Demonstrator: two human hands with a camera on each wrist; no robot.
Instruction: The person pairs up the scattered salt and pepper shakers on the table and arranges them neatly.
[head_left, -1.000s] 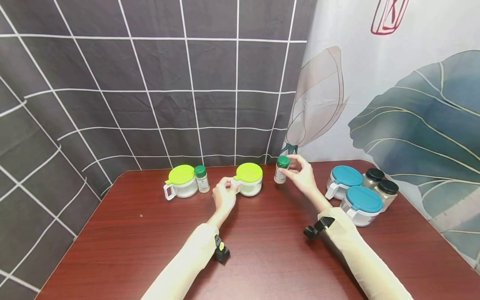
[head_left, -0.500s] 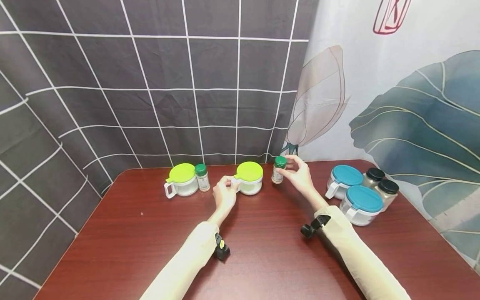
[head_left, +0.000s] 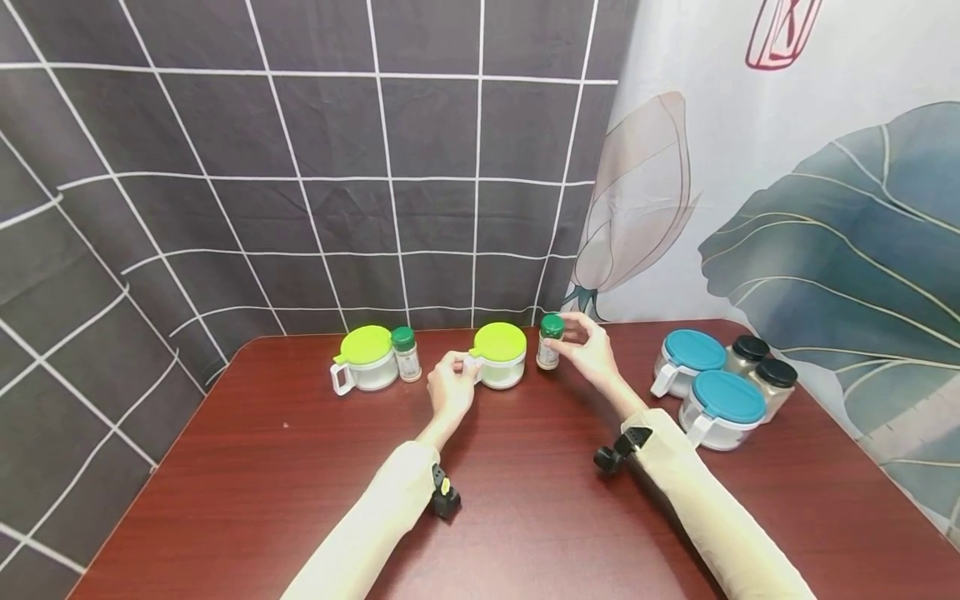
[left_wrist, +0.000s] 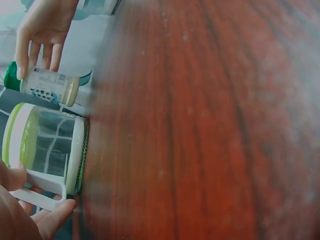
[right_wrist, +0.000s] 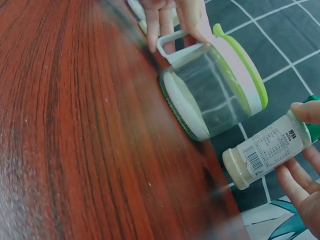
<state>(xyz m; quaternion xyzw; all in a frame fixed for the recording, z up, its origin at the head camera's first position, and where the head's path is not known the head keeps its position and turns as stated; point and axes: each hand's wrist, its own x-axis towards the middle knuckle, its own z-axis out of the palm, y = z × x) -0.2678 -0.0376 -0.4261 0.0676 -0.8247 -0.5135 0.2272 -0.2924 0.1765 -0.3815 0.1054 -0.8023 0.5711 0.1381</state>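
My left hand (head_left: pixel 450 390) pinches the white handle of a clear seasoning jar (left_wrist: pixel 52 142) with a lime-green lid, which stands upright near the back of the table. To the right of that jar, my right hand (head_left: pixel 591 354) grips a spice bottle (right_wrist: pixel 267 147) near its green cap, between thumb and fingers. The bottle has a white printed label with a barcode and pale contents at its base. It is upright, its base close over the tabletop, with a narrow gap between it and the jar in the head view.
Further left stand a second lime-lidded jar (head_left: pixel 367 362) and another green-capped bottle (head_left: pixel 407 358), side by side. At the right are two blue-lidded jars (head_left: pixel 724 408) and two black-capped jars (head_left: pixel 776 385). A dark tiled-pattern curtain (head_left: pixel 337 208) hangs behind the reddish-brown table (head_left: pixel 300 492).
My right hand has carried the green-capped spice bottle to the left, closer to the lime-lidded jar. My left hand has stayed on the jar's handle.
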